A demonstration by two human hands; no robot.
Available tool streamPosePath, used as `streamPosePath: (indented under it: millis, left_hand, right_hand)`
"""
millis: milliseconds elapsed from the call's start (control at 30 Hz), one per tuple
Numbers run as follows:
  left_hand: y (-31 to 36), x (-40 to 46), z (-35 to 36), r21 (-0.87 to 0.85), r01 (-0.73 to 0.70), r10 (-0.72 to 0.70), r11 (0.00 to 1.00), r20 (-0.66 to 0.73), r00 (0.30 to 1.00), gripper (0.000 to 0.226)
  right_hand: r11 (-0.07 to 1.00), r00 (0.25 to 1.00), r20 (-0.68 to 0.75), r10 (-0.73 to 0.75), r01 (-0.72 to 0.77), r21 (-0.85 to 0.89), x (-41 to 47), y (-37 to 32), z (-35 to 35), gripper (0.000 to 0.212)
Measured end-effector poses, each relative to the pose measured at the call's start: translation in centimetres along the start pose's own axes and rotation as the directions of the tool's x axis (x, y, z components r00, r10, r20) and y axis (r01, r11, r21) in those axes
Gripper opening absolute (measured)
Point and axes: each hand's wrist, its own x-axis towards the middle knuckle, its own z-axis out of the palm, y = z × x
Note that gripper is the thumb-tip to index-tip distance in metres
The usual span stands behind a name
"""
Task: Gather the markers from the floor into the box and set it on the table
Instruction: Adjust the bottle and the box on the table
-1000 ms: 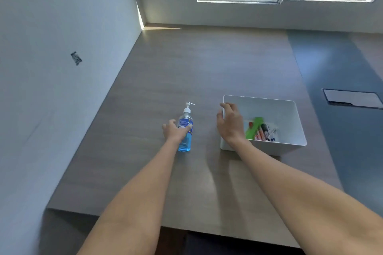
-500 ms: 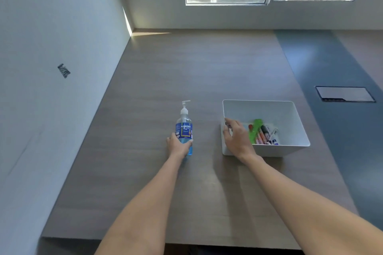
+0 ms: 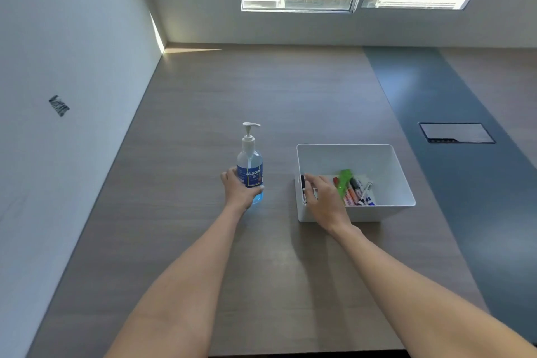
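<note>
Already the white box [image 3: 377, 160] sits on the table [image 3: 203, 113] with the markers [image 3: 356, 190] lying together in its bottom, so I judge the gathering and the setting down essentially done. My right hand [image 3: 324, 200] rests over the box's near left corner, fingers loosely curved on the rim rather than clamped. My left hand [image 3: 239, 190] is wrapped around the lower part of a blue pump bottle [image 3: 250, 166] standing just beside the box. No floor shows here, so I cannot tell whether any markers remain there.
</note>
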Motion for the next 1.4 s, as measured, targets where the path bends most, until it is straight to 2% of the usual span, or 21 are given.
streamPosePath:
  millis: [367,500,600,800,933,1133,1300,1400]
  left_hand:
    - [-2.1,0.9,1.7,0.068,-0.015,0.016,0.998,-0.017,1.0,0.077]
    - [-2.5,0.2,1.3,0.128,0.073,-0.07,0.989,-0.029,0.997,0.093]
    - [-3.0,-1.8,1.3,0.167,0.134,-0.135,0.977,-0.004,0.991,0.104]
    - [-2.7,-8.6,4.0,0.234,0.18,-0.175,0.955,-0.041,0.984,0.084]
    - [-2.3,-14.2,6.2,0.399,0.057,-0.054,0.915,-0.018,0.998,0.077]
    - [-3.1,-20.3,9.9,0.613,-0.216,0.145,0.76,0.163,0.976,0.079]
    - [-5.4,-22.8,12.4,0.677,-0.239,0.135,0.696,0.204,0.97,0.085]
    - [-7.6,-23.6,13.4,0.713,-0.24,0.096,0.659,0.237,0.967,0.088]
  right_hand:
    - [0.997,0.998,0.05,-0.046,0.049,-0.06,-0.2,2.3,-1.1,0.036]
    - [0.994,0.995,0.052,-0.085,0.088,-0.065,-0.3,2.4,-1.6,0.034]
    - [0.986,0.993,-0.006,-0.116,0.114,-0.118,-1.1,2.8,-2.3,0.034]
    - [0.936,0.96,-0.073,-0.271,0.245,-0.252,-4.3,5.4,-5.9,0.04]
    - [0.886,0.933,-0.055,-0.356,0.318,-0.339,-8.3,8.5,-7.7,0.048]
    - [0.87,0.936,-0.008,-0.352,0.324,-0.371,-13.8,13.9,-7.5,0.051]
    - [0.898,0.981,0.101,-0.165,0.192,-0.395,-16.2,18.3,-5.5,0.062]
    - [0.865,0.981,0.182,-0.069,0.149,-0.48,-17.1,20.9,-3.9,0.071]
